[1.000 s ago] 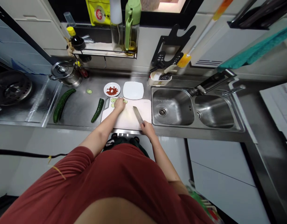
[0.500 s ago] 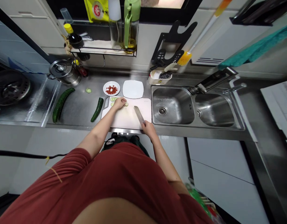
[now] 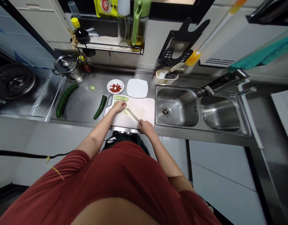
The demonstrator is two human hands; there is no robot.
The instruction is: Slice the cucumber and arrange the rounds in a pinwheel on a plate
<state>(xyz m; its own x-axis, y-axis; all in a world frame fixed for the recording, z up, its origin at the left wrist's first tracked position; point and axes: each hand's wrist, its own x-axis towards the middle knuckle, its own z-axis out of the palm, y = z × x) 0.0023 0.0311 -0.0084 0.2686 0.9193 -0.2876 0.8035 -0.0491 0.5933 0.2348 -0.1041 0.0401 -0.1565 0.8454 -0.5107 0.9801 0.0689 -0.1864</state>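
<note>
My right hand point(image 3: 146, 127) is closed around the handle of a kitchen knife point(image 3: 134, 116), whose blade slants up and left over the white cutting board point(image 3: 144, 109). A loose cucumber slice point(image 3: 126, 111) lies beside the blade's tip. Just up and left of that tip is my left hand point(image 3: 119, 106), fingers curled together; whatever they may hold is hidden. Behind it, a row of pale green cucumber slices point(image 3: 121, 98) lies along the board's far left side, partly covered by the hand. Left of the board rests a cut dark green cucumber point(image 3: 100, 107).
A whole cucumber point(image 3: 66, 100) and a cucumber end point(image 3: 92, 87) lie on the steel counter, near a lidded pot point(image 3: 70, 70). Behind the board stand a plate of chopped red pieces point(image 3: 115, 87) and a white square plate point(image 3: 137, 88). A double sink point(image 3: 176, 106) is to the right.
The knife has swung left, its tip now close to my left hand. That hand has moved slightly nearer me, exposing more of the slice row. The whole view has shifted a little.
</note>
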